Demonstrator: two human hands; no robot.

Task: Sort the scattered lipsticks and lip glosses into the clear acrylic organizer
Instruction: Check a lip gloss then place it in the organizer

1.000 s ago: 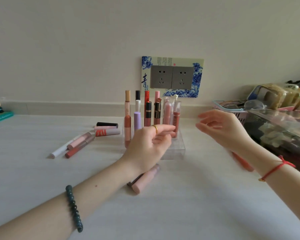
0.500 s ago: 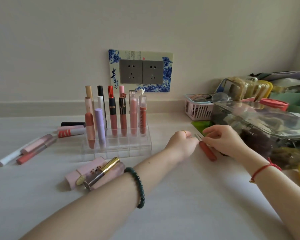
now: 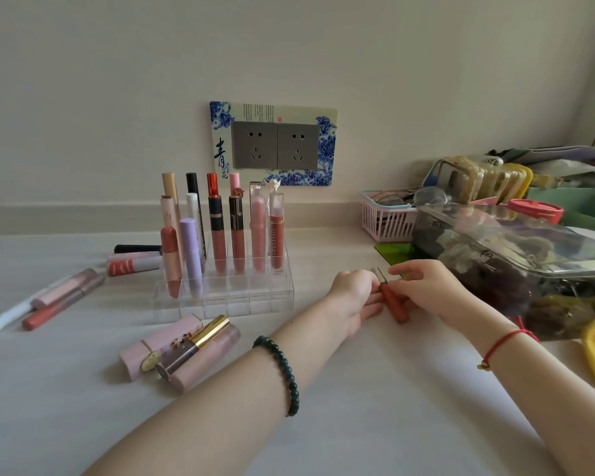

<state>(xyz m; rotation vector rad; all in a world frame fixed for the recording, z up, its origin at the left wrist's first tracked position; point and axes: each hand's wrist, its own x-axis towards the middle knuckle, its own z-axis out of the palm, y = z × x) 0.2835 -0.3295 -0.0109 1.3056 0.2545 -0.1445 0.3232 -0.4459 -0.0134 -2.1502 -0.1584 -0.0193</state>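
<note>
Left hand point(image 3: 354, 297) has closed in since a moment ago, so both hands are on the gloss point(image 3: 395, 305) now: left fingers curled against its side, right hand point(image 3: 426, 290) pinching it up near the cap. It lies cap end pointing away, base end nearer. Organizer point(image 3: 220, 304) sits off to the fingers' left and a bit farther back, front slots free, so the left hand's closer.

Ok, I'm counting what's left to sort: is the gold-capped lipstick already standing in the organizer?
No, the gold-capped lipstick lies flat on the table, in front of the clear organizer.
</note>
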